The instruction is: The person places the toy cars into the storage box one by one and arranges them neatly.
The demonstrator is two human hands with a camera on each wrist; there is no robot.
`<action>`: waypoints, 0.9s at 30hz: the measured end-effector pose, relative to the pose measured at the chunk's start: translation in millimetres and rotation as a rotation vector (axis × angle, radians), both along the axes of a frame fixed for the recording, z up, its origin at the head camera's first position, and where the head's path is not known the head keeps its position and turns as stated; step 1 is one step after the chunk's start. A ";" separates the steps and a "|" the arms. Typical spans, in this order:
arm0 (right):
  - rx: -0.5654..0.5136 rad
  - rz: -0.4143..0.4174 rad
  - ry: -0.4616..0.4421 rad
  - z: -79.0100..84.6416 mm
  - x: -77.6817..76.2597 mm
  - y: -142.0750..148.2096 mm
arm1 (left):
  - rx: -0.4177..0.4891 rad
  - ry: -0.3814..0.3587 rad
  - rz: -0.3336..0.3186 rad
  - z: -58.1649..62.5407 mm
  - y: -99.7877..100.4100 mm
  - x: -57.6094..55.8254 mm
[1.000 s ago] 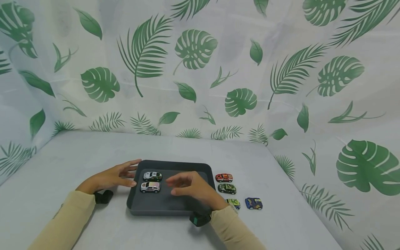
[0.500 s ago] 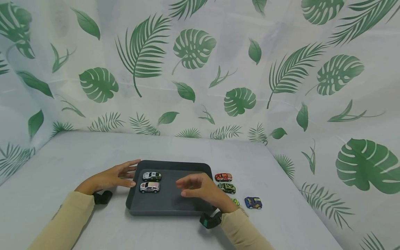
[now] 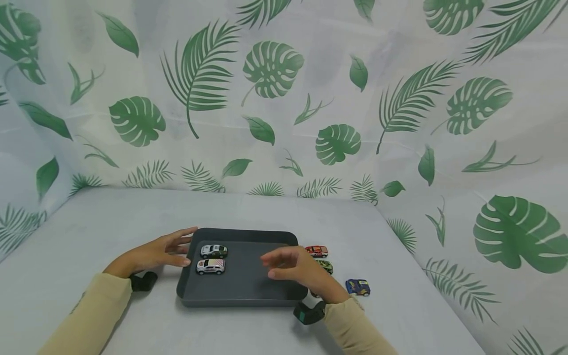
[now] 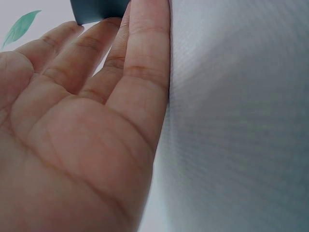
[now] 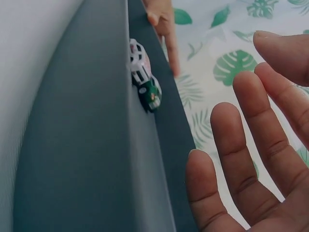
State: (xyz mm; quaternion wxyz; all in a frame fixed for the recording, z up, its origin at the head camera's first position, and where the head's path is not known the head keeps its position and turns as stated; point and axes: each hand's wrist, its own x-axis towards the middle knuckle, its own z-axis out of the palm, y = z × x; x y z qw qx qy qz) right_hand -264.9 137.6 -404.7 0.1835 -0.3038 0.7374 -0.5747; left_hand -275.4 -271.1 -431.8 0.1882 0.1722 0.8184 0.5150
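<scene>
A dark grey rectangular tray (image 3: 239, 301) lies on the white table, holding two toy cars near its left side: a white and dark green one (image 3: 214, 251) behind a white and pinkish one (image 3: 210, 266). My left hand (image 3: 153, 254) rests against the tray's left edge, its fingers extended and touching the rim. Over the tray's right part hovers my right hand (image 3: 301, 271), fingers loosely bent, with nothing held. In the right wrist view the fingers (image 5: 229, 130) are spread apart beside the tray. Palm and fingertips at the tray wall (image 4: 99, 9) show in the left wrist view.
To the right of the tray are a red toy car (image 3: 317, 251), a green camouflage one (image 3: 326, 266) partly behind my right hand, and a blue one (image 3: 357, 287). Another car there is mostly hidden by the hand. A leaf-patterned cloth (image 3: 275, 148) surrounds the table.
My right hand has drawn rightward from beside the white cars toward the tray's right side, covering more of the cars there. My left hand stays at the tray's left edge.
</scene>
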 end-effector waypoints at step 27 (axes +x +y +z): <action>0.045 -0.094 0.041 5.4 3.6 47.8 | 0.005 -0.009 -0.004 0.3 0.7 0.5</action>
